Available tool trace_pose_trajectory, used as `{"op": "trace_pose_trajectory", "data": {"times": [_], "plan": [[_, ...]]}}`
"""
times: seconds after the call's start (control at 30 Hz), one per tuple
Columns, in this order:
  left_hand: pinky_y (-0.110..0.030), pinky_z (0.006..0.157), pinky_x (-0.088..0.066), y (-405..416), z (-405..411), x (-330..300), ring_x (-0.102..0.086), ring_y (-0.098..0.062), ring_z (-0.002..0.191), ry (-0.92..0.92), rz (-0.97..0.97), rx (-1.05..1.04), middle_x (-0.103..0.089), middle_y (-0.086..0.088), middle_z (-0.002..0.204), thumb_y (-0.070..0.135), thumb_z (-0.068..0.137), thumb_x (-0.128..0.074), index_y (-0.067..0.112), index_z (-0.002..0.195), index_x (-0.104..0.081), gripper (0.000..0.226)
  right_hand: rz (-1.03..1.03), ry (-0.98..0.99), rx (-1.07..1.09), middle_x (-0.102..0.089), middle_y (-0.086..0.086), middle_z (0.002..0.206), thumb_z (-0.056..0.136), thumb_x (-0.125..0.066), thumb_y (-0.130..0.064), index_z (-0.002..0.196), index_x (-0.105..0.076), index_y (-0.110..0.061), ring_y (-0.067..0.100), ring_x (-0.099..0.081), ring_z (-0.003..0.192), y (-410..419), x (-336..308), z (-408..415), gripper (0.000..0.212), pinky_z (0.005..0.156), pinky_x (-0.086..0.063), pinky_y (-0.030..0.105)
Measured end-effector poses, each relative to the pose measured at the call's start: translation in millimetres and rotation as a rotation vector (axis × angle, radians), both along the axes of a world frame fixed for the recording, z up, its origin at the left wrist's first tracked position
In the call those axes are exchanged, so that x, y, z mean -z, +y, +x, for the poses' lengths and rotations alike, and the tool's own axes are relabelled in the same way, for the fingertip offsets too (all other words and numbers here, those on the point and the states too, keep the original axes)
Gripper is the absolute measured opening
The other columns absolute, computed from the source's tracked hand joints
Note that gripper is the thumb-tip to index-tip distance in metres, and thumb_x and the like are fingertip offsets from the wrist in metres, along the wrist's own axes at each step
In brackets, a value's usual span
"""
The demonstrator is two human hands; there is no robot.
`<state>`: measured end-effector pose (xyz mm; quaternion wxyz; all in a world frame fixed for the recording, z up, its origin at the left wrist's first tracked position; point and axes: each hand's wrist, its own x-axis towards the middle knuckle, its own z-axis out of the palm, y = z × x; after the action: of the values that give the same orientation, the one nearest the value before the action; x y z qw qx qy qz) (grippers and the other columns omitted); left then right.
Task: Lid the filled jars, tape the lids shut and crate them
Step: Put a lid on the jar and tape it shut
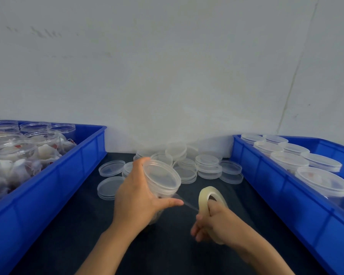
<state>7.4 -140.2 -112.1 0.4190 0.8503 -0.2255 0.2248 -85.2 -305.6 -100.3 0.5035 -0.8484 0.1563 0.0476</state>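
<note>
My left hand point(136, 197) grips a clear lidded jar point(163, 179), tilted toward the right above the dark table. Its thumb presses a strip of clear tape against the jar's side just below the lid. The strip runs right to a roll of clear tape point(210, 201), which my right hand point(213, 225) holds with fingers through its core. A pile of loose clear lids point(187, 165) lies behind the jar, by the wall.
A blue crate point(72, 175) at the left holds several open filled jars point(18, 155). A second blue crate point(286, 193) at the right holds several lidded jars point(306, 165). A white wall stands close behind the dark table point(147, 251).
</note>
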Motion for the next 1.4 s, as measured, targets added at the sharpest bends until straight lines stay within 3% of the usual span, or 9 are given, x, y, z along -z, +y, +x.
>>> {"op": "trace_pose_trajectory", "data": {"times": [0.17,0.27,0.4,0.5,0.6,0.8,1.07,1.2,1.4], "plan": [[-0.034,0.081,-0.047,3.3,-2.1,-1.6,-0.057,-0.018,0.112,-0.115,0.128,-0.051,-0.056,0.007,0.127,0.084,0.034,-0.056,0.023,0.136,-0.036,0.121,-0.154,-0.067,0.011,-0.046,0.000,0.079,0.098,-0.050,-0.032,0.086,-0.045,-0.014,0.012,-0.043,0.069,-2.9,3.9,2.4,0.022,0.065,-0.038,0.028],[-0.035,0.079,-0.050,3.6,-3.5,-2.1,-0.059,-0.020,0.111,-0.143,0.146,-0.056,-0.058,0.005,0.126,0.086,0.036,-0.054,0.021,0.135,-0.038,0.120,-0.322,-0.131,0.020,-0.043,-0.008,0.070,0.094,-0.047,-0.054,0.075,-0.036,-0.022,0.008,-0.040,0.061,-0.4,4.9,2.0,0.039,0.059,-0.033,0.024],[-0.030,0.078,-0.047,2.5,-3.5,-0.5,-0.058,-0.014,0.106,-0.119,0.053,-0.038,-0.056,0.012,0.115,0.087,0.036,-0.058,0.025,0.131,-0.037,0.115,-0.609,-0.249,0.074,-0.045,-0.005,0.066,0.097,-0.036,-0.057,0.074,-0.033,-0.024,0.008,-0.040,0.057,2.8,0.5,1.0,0.040,0.051,-0.029,0.022],[-0.032,0.083,-0.050,1.6,-2.4,1.5,-0.055,-0.010,0.104,-0.030,-0.090,0.020,-0.051,0.020,0.109,0.083,0.035,-0.065,0.032,0.125,-0.035,0.108,-0.889,-0.275,-0.020,-0.042,-0.007,0.074,0.098,-0.029,-0.054,0.099,-0.043,-0.024,0.009,-0.039,0.058,1.2,-4.4,-1.5,0.033,0.050,-0.030,0.023],[-0.028,0.084,-0.049,-1.2,-4.5,4.0,-0.055,-0.008,0.104,0.025,-0.208,0.050,-0.054,0.021,0.110,0.078,0.037,-0.070,0.035,0.121,-0.039,0.099,-1.109,-0.263,-0.078,-0.029,-0.006,0.076,0.100,-0.026,-0.044,0.135,-0.033,-0.022,0.009,-0.035,0.058,0.0,-6.2,-1.1,0.042,0.045,-0.024,0.022],[-0.031,0.081,-0.052,-11.6,-18.8,4.2,-0.058,-0.009,0.099,-0.033,-0.222,0.054,-0.059,0.014,0.108,0.071,0.045,-0.075,0.027,0.121,-0.044,0.093,-0.926,-0.389,0.136,-0.049,-0.008,0.064,0.100,-0.021,-0.053,0.092,-0.033,-0.027,0.008,-0.049,0.056,10.2,-3.7,-0.3,0.029,0.046,-0.034,0.022],[-0.026,0.074,-0.051,-17.3,-28.8,2.8,-0.058,-0.008,0.091,-0.111,-0.146,0.041,-0.058,0.014,0.103,0.059,0.046,-0.086,0.022,0.121,-0.045,0.092,-0.950,-0.424,0.266,-0.051,-0.010,0.065,0.100,-0.021,-0.053,0.091,-0.032,-0.028,0.006,-0.053,0.059,16.1,6.8,5.1,0.029,0.049,-0.035,0.020],[-0.026,0.067,-0.046,-21.9,-32.0,-2.4,-0.056,-0.009,0.083,-0.145,-0.116,-0.002,-0.057,0.013,0.099,0.066,0.045,-0.079,0.019,0.118,-0.046,0.093,-0.918,-0.393,0.346,-0.046,-0.011,0.064,0.102,-0.024,-0.047,0.089,-0.033,-0.025,0.005,-0.044,0.055,20.1,8.0,9.3,0.027,0.046,-0.025,0.020],[-0.022,0.060,-0.038,-26.7,-42.0,-11.4,-0.058,-0.011,0.074,-0.225,-0.089,-0.021,-0.054,0.015,0.092,0.074,0.050,-0.068,0.015,0.113,-0.050,0.089,-0.804,-0.344,0.459,-0.044,-0.010,0.063,0.102,-0.029,-0.041,0.084,-0.044,-0.021,0.005,-0.040,0.052,19.0,5.5,13.7,0.031,0.046,-0.023,0.018]]}}
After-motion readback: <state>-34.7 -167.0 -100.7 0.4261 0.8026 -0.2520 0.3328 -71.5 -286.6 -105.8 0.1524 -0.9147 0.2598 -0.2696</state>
